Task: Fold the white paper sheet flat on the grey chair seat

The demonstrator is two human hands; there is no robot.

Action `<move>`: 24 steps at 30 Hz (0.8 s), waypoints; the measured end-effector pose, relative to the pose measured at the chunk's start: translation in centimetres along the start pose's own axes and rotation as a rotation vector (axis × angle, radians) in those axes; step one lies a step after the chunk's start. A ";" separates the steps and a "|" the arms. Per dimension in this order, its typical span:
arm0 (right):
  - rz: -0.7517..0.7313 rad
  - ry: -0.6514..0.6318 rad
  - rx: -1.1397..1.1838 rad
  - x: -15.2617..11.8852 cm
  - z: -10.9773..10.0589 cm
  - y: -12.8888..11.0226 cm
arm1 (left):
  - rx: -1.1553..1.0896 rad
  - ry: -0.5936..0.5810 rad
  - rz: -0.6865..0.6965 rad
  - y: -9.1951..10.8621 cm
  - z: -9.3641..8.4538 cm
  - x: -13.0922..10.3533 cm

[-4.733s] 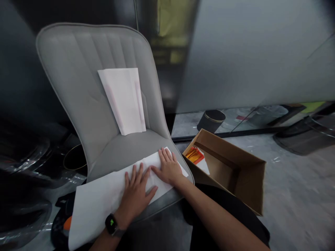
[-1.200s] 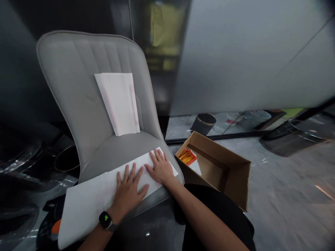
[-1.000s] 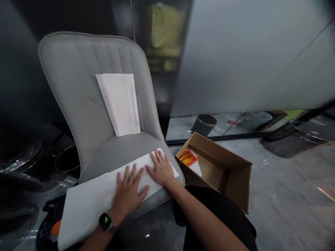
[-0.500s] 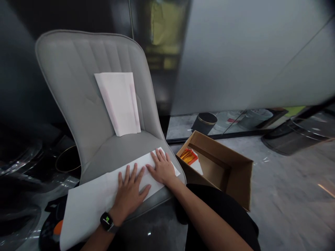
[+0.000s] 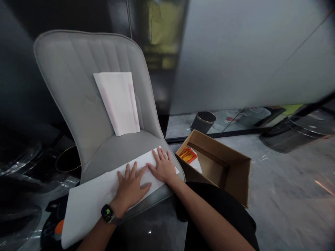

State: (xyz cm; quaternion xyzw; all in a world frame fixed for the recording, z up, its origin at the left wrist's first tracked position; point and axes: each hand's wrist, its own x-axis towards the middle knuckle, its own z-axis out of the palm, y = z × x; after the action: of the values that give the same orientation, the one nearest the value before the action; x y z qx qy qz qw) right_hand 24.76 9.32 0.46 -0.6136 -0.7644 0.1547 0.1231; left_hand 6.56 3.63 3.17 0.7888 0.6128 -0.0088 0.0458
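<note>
A long sheet of white paper (image 5: 89, 198) lies across the front of the grey chair (image 5: 125, 146), its left end hanging past the seat edge. My left hand (image 5: 132, 188), with a watch on the wrist, rests spread on the middle of the sheet. Close beside it, my right hand (image 5: 162, 166) lies flat with fingers apart near the sheet's right end. Both palms press on the paper and grip nothing. A folded white paper (image 5: 117, 103) with faint pink edges leans upright against the chair's backrest.
An open cardboard box (image 5: 238, 177) stands on the floor right of the chair, with orange-and-red packets (image 5: 188, 155) in its left corner. Behind it is a glass partition with a dark bin (image 5: 202, 122). A grey bin (image 5: 295, 132) stands further right.
My hands stay flat on the paper, with only slight shifts of the fingers. The whole view has moved a little.
</note>
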 end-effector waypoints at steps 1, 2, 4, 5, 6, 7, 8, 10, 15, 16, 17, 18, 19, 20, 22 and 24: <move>0.001 -0.002 0.000 0.0 0.0 -0.1 | -0.006 0.025 0.015 -0.1 -0.1 0.5; 0.002 -0.009 0.001 0.0 -0.1 -0.2 | -0.021 0.063 0.043 -0.1 -0.2 1.0; 0.008 -0.042 0.007 0.1 -0.5 -0.3 | -0.083 0.157 0.123 -0.2 -0.1 2.1; 0.011 -0.064 0.012 0.2 -0.8 -0.3 | -0.123 0.200 0.166 -0.3 0.1 2.6; 0.013 -0.089 0.018 0.3 -1.2 -0.3 | -0.158 0.235 0.204 -0.3 0.3 3.0; 0.013 -0.117 0.025 0.6 -1.5 -0.2 | -0.178 0.263 0.232 -0.4 0.6 3.3; 0.010 -0.146 0.033 0.8 -1.9 0.0 | -0.180 0.281 0.251 -0.4 0.8 3.5; 0.000 -0.188 0.044 1.2 -2.5 0.4 | -0.137 0.282 0.277 -0.3 1.0 3.6; -0.034 -0.212 0.044 1.3 -3.2 2.3 | -0.001 0.182 0.283 1.0 0.2 3.1; -0.050 -0.218 0.039 1.1 -3.2 2.7 | 0.010 0.156 0.273 1.4 -0.1 3.0; -0.068 -0.224 0.034 0.8 -3.3 3.1 | 0.016 0.126 0.260 1.7 -0.4 2.9; -0.084 -0.228 0.029 0.5 -3.4 3.5 | 0.018 0.093 0.246 2.0 -0.8 2.9; -0.098 -0.231 0.023 0.3 -3.4 3.9 | 0.017 0.061 0.229 2.2 -1.2 2.9; -0.108 -0.232 0.017 0.0 -3.5 4.2 | 0.013 0.034 0.212 2.3 -1.5 3.0; -0.119 -0.227 0.008 -0.4 -3.5 4.7 | -0.002 0.007 0.199 2.5 -1.9 3.2; -0.123 -0.219 0.010 -0.7 -3.4 4.9 | -0.014 0.021 0.227 2.5 -1.9 3.5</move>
State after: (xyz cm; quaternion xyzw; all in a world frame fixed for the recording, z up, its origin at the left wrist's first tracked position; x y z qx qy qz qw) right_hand 30.61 9.95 1.68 -0.5446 -0.8086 0.2167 0.0512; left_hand 9.71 6.53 4.99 0.8529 0.5201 0.0089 0.0455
